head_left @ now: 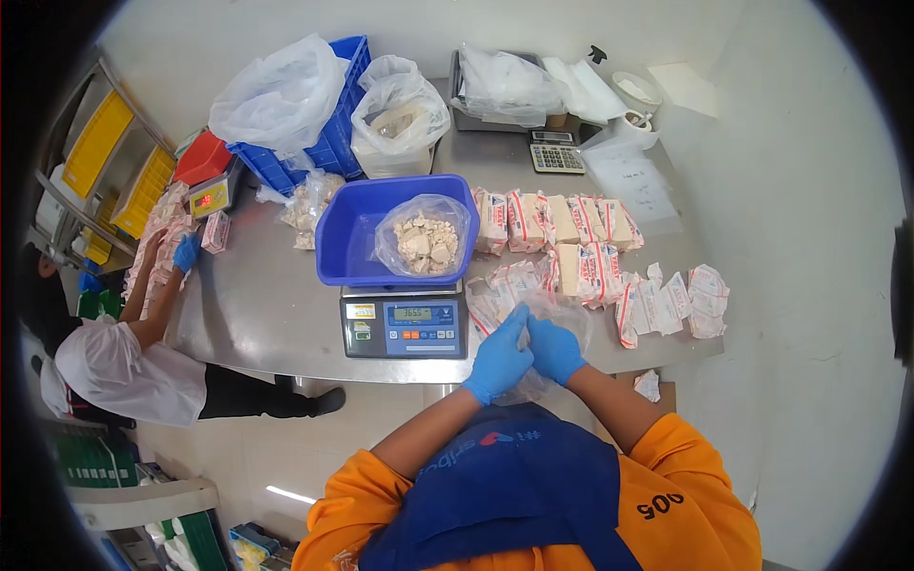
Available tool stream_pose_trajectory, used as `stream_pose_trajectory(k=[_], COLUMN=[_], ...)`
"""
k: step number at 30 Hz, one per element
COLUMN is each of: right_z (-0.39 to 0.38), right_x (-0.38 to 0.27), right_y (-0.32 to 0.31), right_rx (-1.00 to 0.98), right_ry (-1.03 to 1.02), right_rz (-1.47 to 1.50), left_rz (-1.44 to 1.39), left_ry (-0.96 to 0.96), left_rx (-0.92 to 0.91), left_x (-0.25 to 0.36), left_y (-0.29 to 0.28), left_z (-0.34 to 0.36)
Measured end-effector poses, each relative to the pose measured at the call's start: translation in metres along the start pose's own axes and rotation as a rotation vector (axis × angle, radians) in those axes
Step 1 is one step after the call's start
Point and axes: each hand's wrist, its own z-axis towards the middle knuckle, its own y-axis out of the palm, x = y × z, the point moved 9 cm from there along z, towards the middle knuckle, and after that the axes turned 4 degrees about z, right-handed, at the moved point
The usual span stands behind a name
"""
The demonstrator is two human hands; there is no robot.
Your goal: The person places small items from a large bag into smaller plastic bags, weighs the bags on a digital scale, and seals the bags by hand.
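Note:
Both my hands wear blue gloves and come together at the near table edge. My left hand (501, 362) and my right hand (555, 350) are closed on a thin clear plastic bag (566, 312), fingers pinching its top. Left of them stands a digital scale (381, 328) with a lit display. On it sits a blue-violet tub (347, 233), holding a clear bag of crumbled pale chunks (427, 243). Just beyond my hands lie several pale blocks (564, 221) in partly peeled white wrappers with red print. Opened wrappers (666, 306) lie flat to the right.
At the far left a co-worker (133, 366) with a blue glove handles small wrapped blocks beside another scale (211, 195). A blue crate (352, 124) and a bag-lined white tub (395, 162) stand at the back, along with a calculator (556, 154) and a tray of plastic bags (505, 90).

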Motion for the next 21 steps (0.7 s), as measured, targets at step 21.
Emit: stream_pose_trajectory(k=[21], right_z=[0.021], right_x=[0.022], right_y=[-0.061], right_rx=[-0.246], right_ry=[-0.084], right_rz=[0.549], left_rz=[-0.142], left_ry=[-0.310], left_rx=[-0.093], left_x=[-0.014], left_y=[-0.034], left_z=[-0.008])
